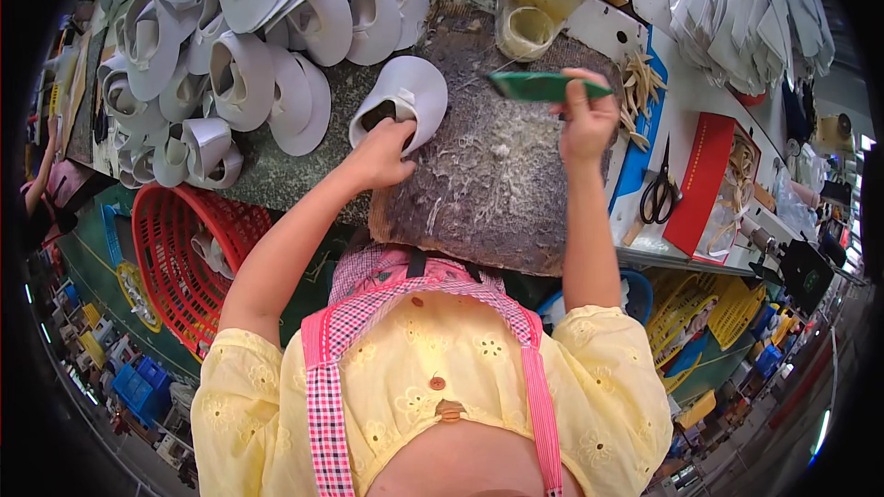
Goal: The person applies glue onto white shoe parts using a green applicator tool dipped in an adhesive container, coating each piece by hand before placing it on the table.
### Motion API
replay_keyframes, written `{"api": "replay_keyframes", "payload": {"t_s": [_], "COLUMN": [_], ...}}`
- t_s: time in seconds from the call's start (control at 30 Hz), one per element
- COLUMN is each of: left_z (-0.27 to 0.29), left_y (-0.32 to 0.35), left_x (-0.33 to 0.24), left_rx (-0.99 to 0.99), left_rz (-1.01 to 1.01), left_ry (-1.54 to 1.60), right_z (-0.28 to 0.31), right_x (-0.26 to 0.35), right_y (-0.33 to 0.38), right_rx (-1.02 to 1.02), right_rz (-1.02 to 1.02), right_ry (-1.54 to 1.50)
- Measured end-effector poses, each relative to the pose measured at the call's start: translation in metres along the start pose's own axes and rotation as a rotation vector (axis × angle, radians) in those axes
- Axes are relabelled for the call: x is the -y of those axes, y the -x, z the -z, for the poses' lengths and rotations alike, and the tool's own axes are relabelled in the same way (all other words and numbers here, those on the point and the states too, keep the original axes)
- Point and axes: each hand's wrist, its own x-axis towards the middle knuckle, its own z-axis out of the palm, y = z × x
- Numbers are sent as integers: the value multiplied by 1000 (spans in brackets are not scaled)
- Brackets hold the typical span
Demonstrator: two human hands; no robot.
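On the glue-smeared work board (488, 207), my left hand (381, 155) grips the near edge of a white slipper upper (416, 87), its fingers partly inside the dark opening. The upper's rounded side points away from me. Raised over the board's right part, my right hand (589, 121) is closed on a flat green tool (539, 86), held sideways with its tip toward the left. The tip is not clear enough to tell its kind. Just beyond the tool stands a cut plastic jug (543, 9) with a round cup-like opening and yellowish residue.
Many white uppers (244, 83) crowd the table's left side. At right lie tan strips (639, 97), black scissors (659, 191), a red box (698, 186) and a stack of white flat pieces (741, 23). A red basket (189, 258) stands below left.
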Motion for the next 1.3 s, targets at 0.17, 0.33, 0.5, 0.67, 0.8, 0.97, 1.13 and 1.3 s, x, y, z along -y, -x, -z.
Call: {"api": "replay_keyframes", "payload": {"t_s": [0.17, 0.33, 0.5, 0.67, 0.8, 0.97, 1.13, 1.3], "left_z": [0, 18, 34, 48, 59, 58, 43, -7], "left_y": [-15, -16, -3, 5, 12, 8, 2, -24], "left_x": [14, 26, 12, -3, -13, -21, -3, 6], "left_rx": [254, 246, 175, 51, -268, -343, -483, -558], "left_rz": [352, 478, 388, 182, 214, 71, 267, 778], "left_ry": [1106, 1499, 1730, 2033, 2148, 2314, 2210, 1736], "right_z": [-54, -72, -61, -69, -73, -77, -59, -17], "right_x": [-38, -51, -37, -12, 2, 7, 19, 1], "right_y": [29, 25, 36, 39, 32, 32, 20, -57], "right_rx": [204, 45, 332, 149, 526, 264, 334, -286], "right_rz": [-244, -170, -194, -116, 72, 14, 214, 451], "right_ry": [65, -93, -67, -60, -191, -99, -69, 596]}}
